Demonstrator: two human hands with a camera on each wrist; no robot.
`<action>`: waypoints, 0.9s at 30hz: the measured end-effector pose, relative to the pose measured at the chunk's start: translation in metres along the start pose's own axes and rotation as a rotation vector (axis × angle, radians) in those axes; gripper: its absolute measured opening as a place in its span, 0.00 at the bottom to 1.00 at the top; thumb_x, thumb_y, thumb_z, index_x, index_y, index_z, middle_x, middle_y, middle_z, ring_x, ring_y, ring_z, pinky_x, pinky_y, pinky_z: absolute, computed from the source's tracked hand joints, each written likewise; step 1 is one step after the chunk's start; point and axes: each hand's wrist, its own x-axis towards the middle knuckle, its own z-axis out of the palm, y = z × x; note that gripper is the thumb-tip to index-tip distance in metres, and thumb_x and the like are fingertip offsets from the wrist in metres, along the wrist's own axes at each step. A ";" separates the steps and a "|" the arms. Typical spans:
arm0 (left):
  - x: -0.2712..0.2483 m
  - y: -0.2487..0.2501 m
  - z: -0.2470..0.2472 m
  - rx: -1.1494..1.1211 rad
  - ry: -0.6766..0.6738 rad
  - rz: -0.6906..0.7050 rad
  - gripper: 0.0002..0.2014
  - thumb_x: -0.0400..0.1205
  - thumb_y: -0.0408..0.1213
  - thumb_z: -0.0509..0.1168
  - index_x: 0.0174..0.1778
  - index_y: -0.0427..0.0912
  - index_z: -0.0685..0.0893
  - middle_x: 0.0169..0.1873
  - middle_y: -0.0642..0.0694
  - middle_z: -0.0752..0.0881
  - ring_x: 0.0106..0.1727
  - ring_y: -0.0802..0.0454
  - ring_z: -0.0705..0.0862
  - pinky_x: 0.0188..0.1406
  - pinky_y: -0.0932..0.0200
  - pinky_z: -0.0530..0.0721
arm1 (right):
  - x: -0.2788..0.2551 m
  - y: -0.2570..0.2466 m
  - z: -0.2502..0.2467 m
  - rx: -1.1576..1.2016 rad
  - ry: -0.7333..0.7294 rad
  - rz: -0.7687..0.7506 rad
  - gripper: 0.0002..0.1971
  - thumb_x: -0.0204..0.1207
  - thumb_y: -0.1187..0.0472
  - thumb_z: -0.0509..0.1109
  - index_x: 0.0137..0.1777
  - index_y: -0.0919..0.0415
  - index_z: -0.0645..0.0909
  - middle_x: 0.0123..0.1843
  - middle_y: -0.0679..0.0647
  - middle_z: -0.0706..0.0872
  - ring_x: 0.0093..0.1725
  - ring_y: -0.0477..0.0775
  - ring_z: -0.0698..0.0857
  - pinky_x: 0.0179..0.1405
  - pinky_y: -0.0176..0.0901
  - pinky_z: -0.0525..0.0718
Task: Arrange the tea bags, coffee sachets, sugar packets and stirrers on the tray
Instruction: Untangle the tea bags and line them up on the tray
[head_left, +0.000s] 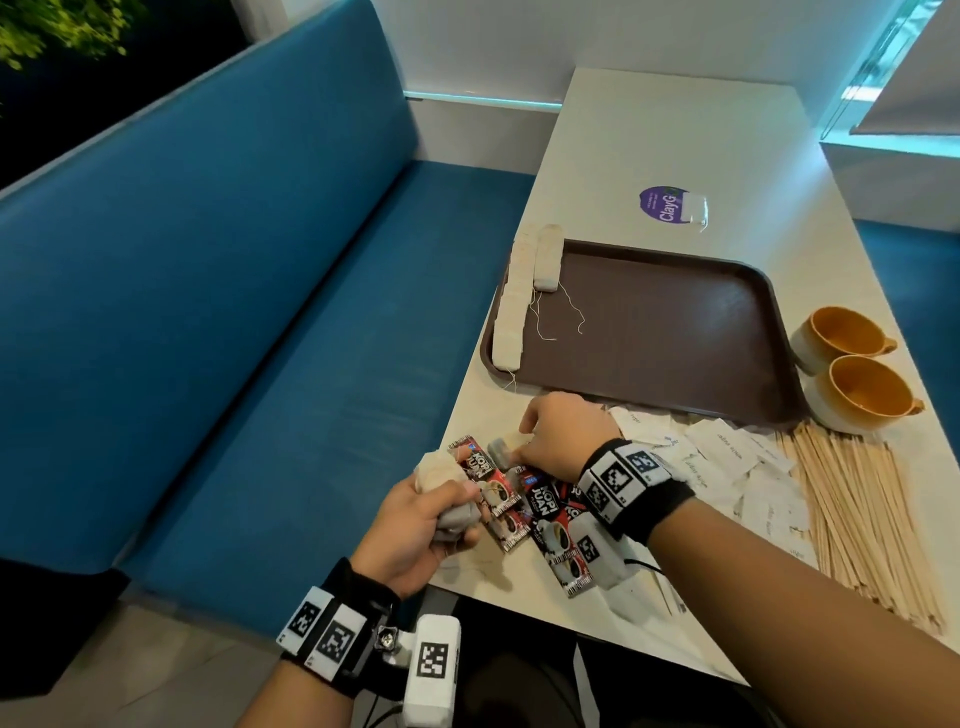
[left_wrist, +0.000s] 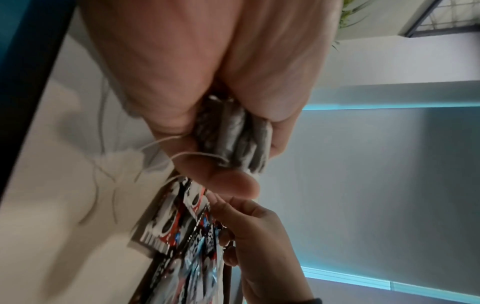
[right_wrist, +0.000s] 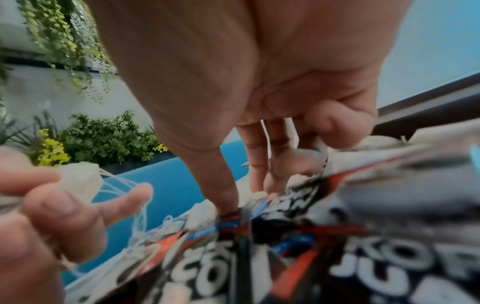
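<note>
Left hand (head_left: 415, 525) grip clutching bunched tea bags (head_left: 441, 475), right hand (head_left: 558, 434) grip pinching one tea bag (head_left: 501, 451) atop coffee sachets (head_left: 545, 512), brown tray (head_left: 649, 332) at 12 o'clock

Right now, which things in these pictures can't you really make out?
- How many tea bags the left hand grips: head view, its fingers cover them.
- What the right hand picks up: head view, its back hides it.
- Sugar packets print: too small.
- Coffee sachets: right wrist view, blurred.
- Stirrers: near ends hidden by the forearm.

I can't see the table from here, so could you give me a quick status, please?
Left hand grips tea bags. Right hand picks among coffee sachets. Tray holds only tea bags.
</note>
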 end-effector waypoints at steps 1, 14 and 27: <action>0.001 0.000 0.000 0.022 -0.009 -0.014 0.17 0.83 0.23 0.67 0.66 0.40 0.84 0.37 0.37 0.76 0.38 0.44 0.81 0.25 0.57 0.83 | 0.001 0.001 -0.001 0.049 -0.011 0.023 0.11 0.70 0.43 0.80 0.48 0.46 0.87 0.50 0.42 0.89 0.51 0.48 0.87 0.51 0.45 0.86; 0.002 -0.002 0.020 0.038 -0.111 -0.007 0.18 0.76 0.26 0.75 0.63 0.38 0.87 0.45 0.33 0.72 0.39 0.44 0.72 0.27 0.56 0.84 | -0.011 0.040 -0.012 0.697 0.207 -0.045 0.09 0.70 0.69 0.81 0.40 0.54 0.87 0.39 0.50 0.91 0.40 0.49 0.89 0.47 0.44 0.89; -0.002 0.005 0.039 0.035 -0.057 -0.016 0.28 0.75 0.52 0.74 0.63 0.33 0.86 0.44 0.39 0.84 0.34 0.48 0.82 0.22 0.58 0.81 | -0.068 0.038 -0.072 1.097 -0.054 -0.451 0.14 0.75 0.79 0.75 0.52 0.61 0.86 0.45 0.58 0.87 0.45 0.59 0.86 0.48 0.55 0.89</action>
